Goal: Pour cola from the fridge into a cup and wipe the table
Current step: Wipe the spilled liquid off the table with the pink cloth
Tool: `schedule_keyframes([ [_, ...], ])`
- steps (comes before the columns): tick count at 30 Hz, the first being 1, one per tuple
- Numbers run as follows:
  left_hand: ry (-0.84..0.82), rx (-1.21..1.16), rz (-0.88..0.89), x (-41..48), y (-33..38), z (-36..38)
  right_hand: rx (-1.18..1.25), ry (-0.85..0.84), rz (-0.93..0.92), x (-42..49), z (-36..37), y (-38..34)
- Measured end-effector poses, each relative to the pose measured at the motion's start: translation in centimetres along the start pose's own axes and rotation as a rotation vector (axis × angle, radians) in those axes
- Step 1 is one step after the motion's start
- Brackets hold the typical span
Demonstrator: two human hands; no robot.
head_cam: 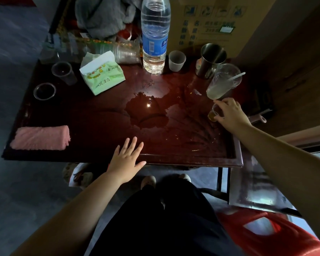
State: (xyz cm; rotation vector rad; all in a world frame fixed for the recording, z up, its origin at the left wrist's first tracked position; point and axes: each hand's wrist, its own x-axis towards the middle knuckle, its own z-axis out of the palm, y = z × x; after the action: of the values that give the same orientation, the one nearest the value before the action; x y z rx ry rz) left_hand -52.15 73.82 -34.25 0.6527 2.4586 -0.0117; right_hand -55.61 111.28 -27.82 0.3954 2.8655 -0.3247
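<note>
Small cup (215, 114) stands upright near the table's (192, 159) right edge, inside the right hand's (229, 115) grip; left hand (127, 159) lies released, flat on the near edge

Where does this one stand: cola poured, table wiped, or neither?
Pouring looks done: the small cup at the table's right edge holds brown liquid, and the right hand grips it. No cola bottle is in view. Wiping is left: a puddle sits mid-table, and the folded pink cloth lies untouched at the near left corner. The left hand is open and empty at the front edge.
</note>
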Motion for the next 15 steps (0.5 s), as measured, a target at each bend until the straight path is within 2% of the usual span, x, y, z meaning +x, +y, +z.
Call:
schedule_keyframes([
  [3,0.001,-0.016,0.002,0.0,-0.1,0.0,-0.011,0.001,-0.021,-0.5,-0.1,-0.1],
  [7,0.022,-0.010,0.006,0.0,-0.1,0.2,0.040,0.238,-0.144,-2.9,0.5,-1.2],
  [9,0.031,-0.023,0.010,-0.1,-0.1,0.3,0.081,0.291,-0.220,-5.1,1.9,-2.1],
  [12,0.021,-0.055,0.010,-0.2,-0.2,0.3,0.116,0.133,-0.285,-9.1,5.6,-3.4],
  [15,0.038,-0.060,0.007,-0.2,-0.2,0.4,0.003,-0.061,-0.319,-11.8,9.7,-4.0],
])
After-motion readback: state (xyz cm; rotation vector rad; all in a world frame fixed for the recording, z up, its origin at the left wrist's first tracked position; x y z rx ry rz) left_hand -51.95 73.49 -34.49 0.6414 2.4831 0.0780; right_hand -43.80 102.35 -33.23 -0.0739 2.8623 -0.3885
